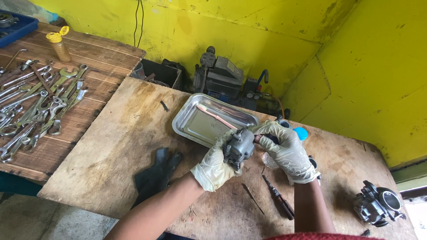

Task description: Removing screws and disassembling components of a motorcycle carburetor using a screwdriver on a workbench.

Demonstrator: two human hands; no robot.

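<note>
Yellow walls are enclosing a plywood surface (120,151) where both gloved hands are working just in front of a steel tray (195,126). Left hand (213,166) is gripping a grey carburetor (239,149) while right hand (287,149) is clenching a dark tool against it. Slick gloves could be letting small parts drop beside the tray.

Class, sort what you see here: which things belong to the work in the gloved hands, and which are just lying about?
In use: grey carburetor part, held by left hand and right hand; steel tray; screwdriver.

Lying about: spanners, yellow-capped bottle, black glove, second carburetor.
</note>
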